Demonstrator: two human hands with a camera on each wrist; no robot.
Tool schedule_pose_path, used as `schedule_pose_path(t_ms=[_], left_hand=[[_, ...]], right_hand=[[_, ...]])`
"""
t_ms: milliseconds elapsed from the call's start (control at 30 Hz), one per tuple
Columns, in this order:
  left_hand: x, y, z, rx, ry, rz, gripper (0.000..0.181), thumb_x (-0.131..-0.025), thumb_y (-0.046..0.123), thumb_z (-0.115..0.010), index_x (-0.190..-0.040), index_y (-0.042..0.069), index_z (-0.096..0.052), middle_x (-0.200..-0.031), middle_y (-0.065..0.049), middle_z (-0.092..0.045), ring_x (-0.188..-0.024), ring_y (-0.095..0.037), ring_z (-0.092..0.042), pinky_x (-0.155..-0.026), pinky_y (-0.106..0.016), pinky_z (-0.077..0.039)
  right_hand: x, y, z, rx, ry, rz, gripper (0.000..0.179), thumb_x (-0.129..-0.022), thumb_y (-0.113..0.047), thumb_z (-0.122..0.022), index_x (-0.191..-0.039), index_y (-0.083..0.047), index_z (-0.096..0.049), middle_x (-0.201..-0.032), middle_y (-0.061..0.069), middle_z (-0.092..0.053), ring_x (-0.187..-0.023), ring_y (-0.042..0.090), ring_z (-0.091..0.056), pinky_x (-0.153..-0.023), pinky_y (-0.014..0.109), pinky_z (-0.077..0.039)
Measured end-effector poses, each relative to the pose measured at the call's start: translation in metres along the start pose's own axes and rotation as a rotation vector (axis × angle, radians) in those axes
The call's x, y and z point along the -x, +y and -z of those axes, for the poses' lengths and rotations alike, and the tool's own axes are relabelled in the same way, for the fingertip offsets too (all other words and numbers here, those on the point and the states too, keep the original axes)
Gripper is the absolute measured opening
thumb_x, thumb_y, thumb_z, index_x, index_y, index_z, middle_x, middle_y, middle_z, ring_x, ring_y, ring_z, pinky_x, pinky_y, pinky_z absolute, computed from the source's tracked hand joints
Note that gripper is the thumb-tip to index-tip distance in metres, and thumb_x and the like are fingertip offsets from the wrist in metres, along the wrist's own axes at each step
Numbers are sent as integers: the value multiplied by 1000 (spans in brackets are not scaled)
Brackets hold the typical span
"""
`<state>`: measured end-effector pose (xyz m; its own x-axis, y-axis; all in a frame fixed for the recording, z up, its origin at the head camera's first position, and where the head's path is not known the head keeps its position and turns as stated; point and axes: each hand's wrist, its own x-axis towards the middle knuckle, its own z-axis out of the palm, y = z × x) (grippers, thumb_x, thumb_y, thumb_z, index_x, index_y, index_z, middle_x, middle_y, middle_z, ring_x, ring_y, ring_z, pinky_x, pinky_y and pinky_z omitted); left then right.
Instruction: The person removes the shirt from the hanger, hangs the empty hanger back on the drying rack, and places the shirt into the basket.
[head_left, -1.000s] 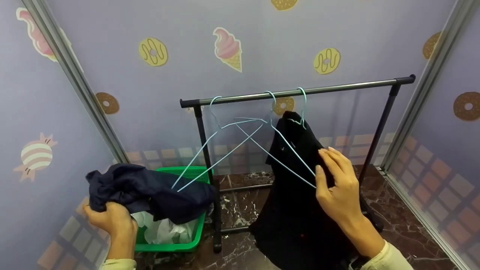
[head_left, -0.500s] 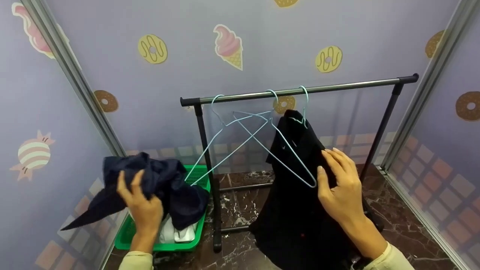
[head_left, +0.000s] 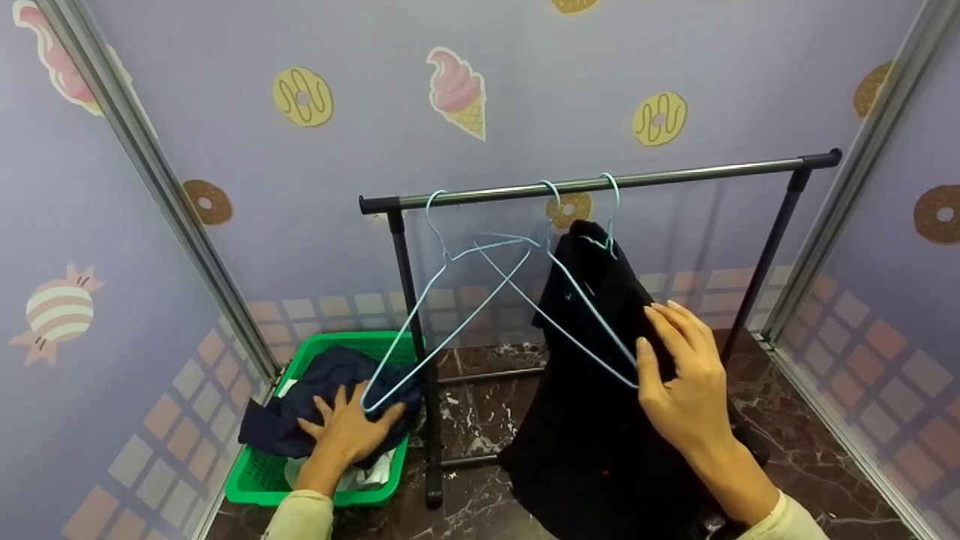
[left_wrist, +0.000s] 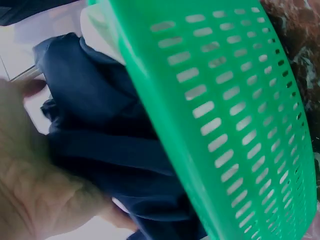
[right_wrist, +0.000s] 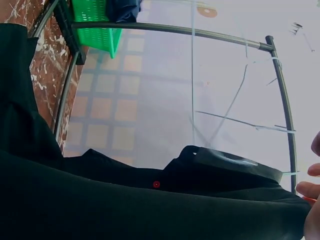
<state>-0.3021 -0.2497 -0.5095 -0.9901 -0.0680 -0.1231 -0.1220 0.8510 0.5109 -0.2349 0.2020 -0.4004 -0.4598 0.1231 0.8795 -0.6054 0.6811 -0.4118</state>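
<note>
Your left grip (head_left: 349, 431) is spread, thumb apart, over one bundled navy garment (head_left: 334, 367) lying in a single green basket (head_left: 259, 496), its longer axis crosswise, one flap pointing left over the rim. Your right grip (head_left: 686, 382), thumb apart and fingers lightly bent, touches the edge of one black garment (head_left: 585, 435), which hangs lengthwise, collar up, hem down. Three light-blue hangers (head_left: 428, 214) hook onto one rack (head_left: 697, 175), two of them bare; white cloth (head_left: 375, 474) shows beneath the navy.
</note>
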Motion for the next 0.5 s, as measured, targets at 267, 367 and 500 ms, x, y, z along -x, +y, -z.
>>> schedule_pose_path(t_ms=[267,367,500], left_hand=[[-19,-46,-17,156,-124,50,109,-99,60,-67,-167,-5,-13,-164,-47,-25,-153,-68,-24,-121,-77,-30],[-19,-65,-17,145,-109,51,91,-104,46,-66,-161,-7,-19,-155,-48,-39,-144,-67,-39,-116,-72,-40],[-18,-75,-14,106,-104,51,77,-104,32,-64,-157,-9,-26,-150,-47,-46,-139,-69,-44,-113,-73,-40]], right_hand=[[3,1,0,-3,-3,21,39,-94,3,-71,-133,0,-73,-136,22,-71,-138,38,-58,-124,17,-34],[5,2,0,5,-15,18,40,-94,3,-71,-133,0,-73,-136,22,-71,-140,32,-58,-125,17,-34],[4,4,2,27,-3,-13,41,-92,3,-73,-133,0,-73,-136,22,-71,-139,36,-59,-124,17,-33]])
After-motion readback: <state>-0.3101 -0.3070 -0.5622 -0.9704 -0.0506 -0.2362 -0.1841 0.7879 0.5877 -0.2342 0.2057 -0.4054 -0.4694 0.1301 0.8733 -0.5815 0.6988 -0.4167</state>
